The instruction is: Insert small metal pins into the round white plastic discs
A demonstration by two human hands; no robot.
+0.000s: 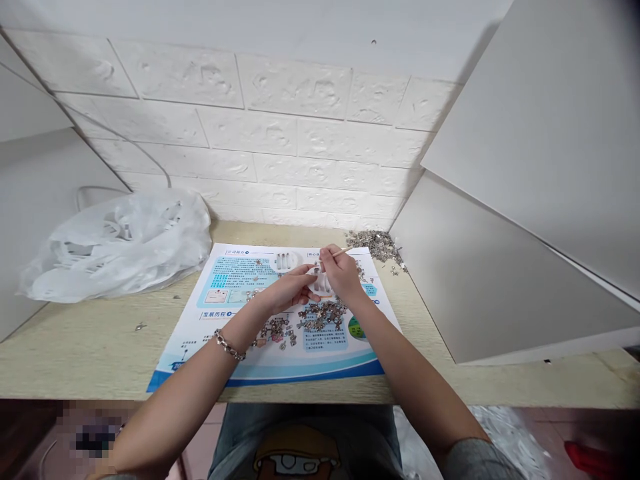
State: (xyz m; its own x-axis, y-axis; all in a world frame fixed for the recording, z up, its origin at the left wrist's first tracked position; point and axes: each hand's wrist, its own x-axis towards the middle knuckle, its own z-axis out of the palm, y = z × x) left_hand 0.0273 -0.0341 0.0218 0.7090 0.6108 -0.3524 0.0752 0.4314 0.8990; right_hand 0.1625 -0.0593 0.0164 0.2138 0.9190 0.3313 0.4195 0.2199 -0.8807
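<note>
My left hand (289, 288) grips a round white plastic piece (323, 285) with slots in it, held above a printed sheet (235, 363). In my right hand (341, 272) is a thin light-coloured stick (343, 252), its lower end pointing toward that piece; whether the tip touches it I cannot tell. A second round white plastic piece (286, 261), with metal strips in its slots, lies on the sheet just beyond my left hand. Below my hands, small metal parts (323, 315) are heaped on the paper, with another loose cluster (277, 331) to the left.
A clear plastic bag (125, 247) of white plastic parts sits at the table's left. Toward the back right is a larger pile of small metal parts (377, 245). White panels (480, 280) flank the table (100, 360), and a white brick-pattern wall (295, 140) closes the back.
</note>
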